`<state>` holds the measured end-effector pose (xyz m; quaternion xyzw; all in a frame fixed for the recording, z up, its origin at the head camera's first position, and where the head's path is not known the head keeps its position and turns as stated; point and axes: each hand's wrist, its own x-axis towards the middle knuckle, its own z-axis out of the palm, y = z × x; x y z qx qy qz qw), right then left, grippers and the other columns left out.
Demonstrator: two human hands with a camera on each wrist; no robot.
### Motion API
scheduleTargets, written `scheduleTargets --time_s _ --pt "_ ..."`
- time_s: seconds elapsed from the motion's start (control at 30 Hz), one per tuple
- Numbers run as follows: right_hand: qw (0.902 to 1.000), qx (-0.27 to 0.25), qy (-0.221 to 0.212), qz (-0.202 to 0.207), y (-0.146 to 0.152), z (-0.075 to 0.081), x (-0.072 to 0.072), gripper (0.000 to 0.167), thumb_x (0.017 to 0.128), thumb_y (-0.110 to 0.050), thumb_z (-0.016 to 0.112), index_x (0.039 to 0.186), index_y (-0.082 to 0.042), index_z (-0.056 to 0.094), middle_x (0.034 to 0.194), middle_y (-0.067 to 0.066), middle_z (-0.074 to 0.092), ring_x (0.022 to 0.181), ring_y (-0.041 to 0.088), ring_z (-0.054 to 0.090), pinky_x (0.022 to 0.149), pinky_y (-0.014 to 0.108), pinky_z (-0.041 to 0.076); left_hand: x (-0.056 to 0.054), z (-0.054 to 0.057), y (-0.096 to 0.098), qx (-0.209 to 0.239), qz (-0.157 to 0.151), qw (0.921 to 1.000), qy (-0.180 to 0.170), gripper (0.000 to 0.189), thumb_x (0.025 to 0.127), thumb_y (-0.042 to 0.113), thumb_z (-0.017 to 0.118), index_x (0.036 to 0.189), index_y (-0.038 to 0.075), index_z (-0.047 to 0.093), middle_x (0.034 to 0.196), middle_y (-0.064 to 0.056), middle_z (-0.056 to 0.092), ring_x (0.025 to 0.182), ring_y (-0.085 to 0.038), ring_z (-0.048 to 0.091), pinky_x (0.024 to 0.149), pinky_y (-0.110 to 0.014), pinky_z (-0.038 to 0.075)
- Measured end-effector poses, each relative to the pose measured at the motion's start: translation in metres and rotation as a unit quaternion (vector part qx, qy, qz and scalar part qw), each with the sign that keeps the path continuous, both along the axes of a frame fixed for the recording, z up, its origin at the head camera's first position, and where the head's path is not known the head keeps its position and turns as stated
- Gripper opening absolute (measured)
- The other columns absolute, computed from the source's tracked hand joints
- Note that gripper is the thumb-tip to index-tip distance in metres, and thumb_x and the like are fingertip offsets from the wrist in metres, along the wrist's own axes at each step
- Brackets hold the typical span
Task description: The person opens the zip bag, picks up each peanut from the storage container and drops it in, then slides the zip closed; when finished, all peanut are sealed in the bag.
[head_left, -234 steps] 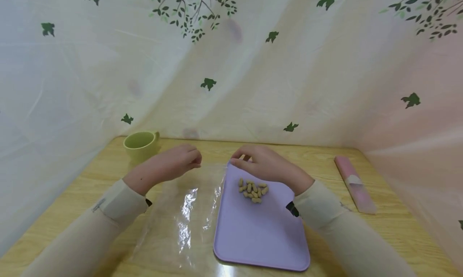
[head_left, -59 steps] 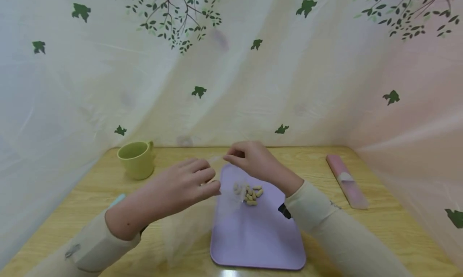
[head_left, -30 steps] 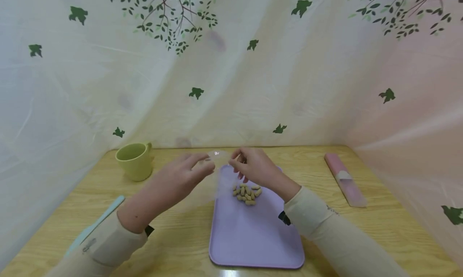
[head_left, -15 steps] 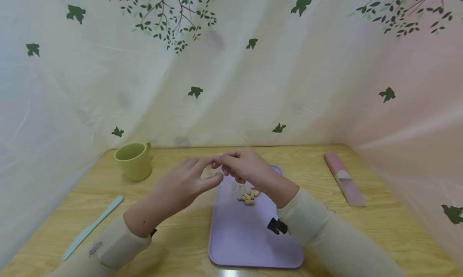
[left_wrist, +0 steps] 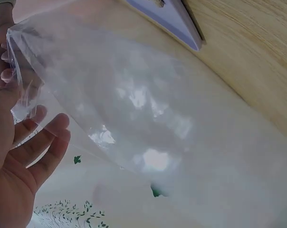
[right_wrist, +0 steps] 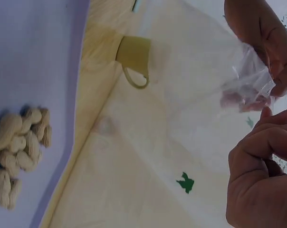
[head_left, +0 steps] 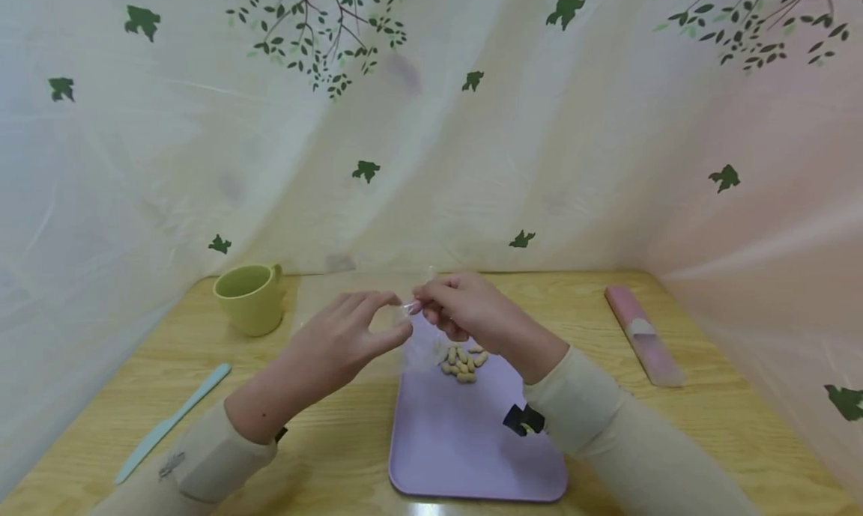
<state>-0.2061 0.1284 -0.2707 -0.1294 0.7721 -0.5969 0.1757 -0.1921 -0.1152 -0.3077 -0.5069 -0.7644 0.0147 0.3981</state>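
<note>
A clear plastic bag [left_wrist: 119, 99] hangs between the two hands, its edge bunched near their fingertips. My right hand [head_left: 472, 310] pinches that edge above the tray; the pinch is partly hidden in the right wrist view. Facing it, my left hand [head_left: 344, 332] has thumb and forefinger spread apart, with film lying against the fingers. Whether those fingers are inside the bag's mouth I cannot tell. Below lies a lilac tray [head_left: 475, 441] with a small heap of unshelled peanuts [head_left: 462, 366], partly seen through the film.
A green mug [head_left: 249, 299] stands at the table's back left. On the left lies a pale blue spreader-like utensil [head_left: 171, 425]. A long pink packet [head_left: 643, 336] lies at the right. A leaf-printed curtain [head_left: 431, 164] encloses the table [head_left: 323, 448] at the back and sides.
The bag, flat on the table at first, has been lifted and swung up behind the left hand. Both hands have come together at its edge. The pale blue utensil has come into view.
</note>
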Motion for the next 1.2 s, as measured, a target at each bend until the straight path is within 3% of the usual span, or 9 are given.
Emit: scheduleTargets --time_s 0.17,0.27,0.37,0.5,0.7,0.83,1.03,1.2 --pt "0.9970 0.045 0.063 -0.011 0.016 0.001 -0.005 0.042 0.111 -0.046 0.056 0.100 -0.011 0.075 0.076 -0.002 0.062 0.054 0.014 0.042 0.049 0.023 0.036 -0.005 0.003 -0.007 0.006 0.011 0.9999 -0.009 0.046 0.085 -0.009 0.078 0.122 0.015 0.066 0.121 -0.018 0.071 0.093 -0.033 0.075 0.076 -0.042 0.067" --pt "0.9887 0.095 0.109 -0.039 0.035 -0.002 -0.015 0.041 0.110 -0.049 0.056 0.103 -0.013 0.075 0.083 0.002 0.066 0.057 0.017 0.048 0.051 0.026 0.043 -0.008 0.007 -0.013 0.018 0.010 0.9992 -0.035 0.035 0.093 0.003 0.077 0.123 0.016 0.066 0.116 -0.015 0.073 0.088 -0.031 0.075 0.071 -0.041 0.066" --pt "0.9759 0.170 0.131 -0.039 0.055 -0.012 -0.029 0.034 0.109 -0.044 0.060 0.106 -0.014 0.075 0.091 0.005 0.069 0.063 0.020 0.057 0.054 0.030 0.051 -0.011 0.008 -0.018 0.030 0.000 0.9972 -0.069 0.018 0.108 0.022 0.064 0.126 0.018 0.066 0.111 -0.010 0.074 0.086 -0.025 0.073 0.071 -0.039 0.065" --pt "0.9584 0.262 0.113 -0.003 0.073 -0.037 -0.048 0.026 0.108 -0.031 0.063 0.113 -0.009 0.075 0.101 0.011 0.073 0.075 0.022 0.067 0.062 0.031 0.060 -0.014 0.007 -0.022 0.037 -0.006 0.9952 -0.091 0.040 0.115 0.042 0.042 0.136 0.016 0.063 0.108 -0.005 0.075 0.088 -0.022 0.073 0.076 -0.037 0.065" --pt "0.9425 0.322 0.065 0.062 0.079 -0.064 -0.065 0.018 0.104 -0.020 0.069 0.113 -0.005 0.074 0.102 0.012 0.072 0.082 0.020 0.068 0.068 0.029 0.062 -0.012 0.005 -0.022 0.030 0.030 0.9873 -0.153 0.051 0.102 0.029 0.074 0.143 0.004 0.055 0.110 -0.008 0.078 0.098 -0.023 0.077 0.084 -0.040 0.067" --pt "0.9340 0.344 0.044 0.087 0.078 -0.068 -0.068 0.013 0.099 -0.021 0.075 0.104 -0.008 0.074 0.093 0.006 0.070 0.078 0.018 0.065 0.066 0.028 0.059 -0.010 0.006 -0.022 0.029 0.047 0.9798 -0.192 0.050 0.096 0.020 0.080 0.138 0.005 0.058 0.115 -0.008 0.077 0.104 -0.022 0.077 0.089 -0.041 0.067" --pt "0.9239 0.367 0.027 0.105 0.075 -0.070 -0.071 0.014 0.098 -0.023 0.078 0.093 -0.010 0.073 0.085 0.002 0.069 0.074 0.014 0.063 0.064 0.025 0.056 -0.012 0.006 -0.021 0.033 0.016 0.9824 -0.183 0.045 0.093 0.017 0.083 0.132 0.007 0.061 0.113 -0.007 0.078 0.101 -0.021 0.078 0.084 -0.038 0.067" --pt "0.9231 0.369 0.023 0.104 0.071 -0.072 -0.071 0.014 0.096 -0.019 0.078 0.089 -0.009 0.072 0.082 0.001 0.069 0.071 0.012 0.063 0.062 0.024 0.057 -0.013 0.003 -0.020 0.035 0.001 0.9842 -0.173 0.044 0.091 0.016 0.084 0.129 0.007 0.063 0.112 -0.007 0.077 0.101 -0.020 0.077 0.083 -0.037 0.067"
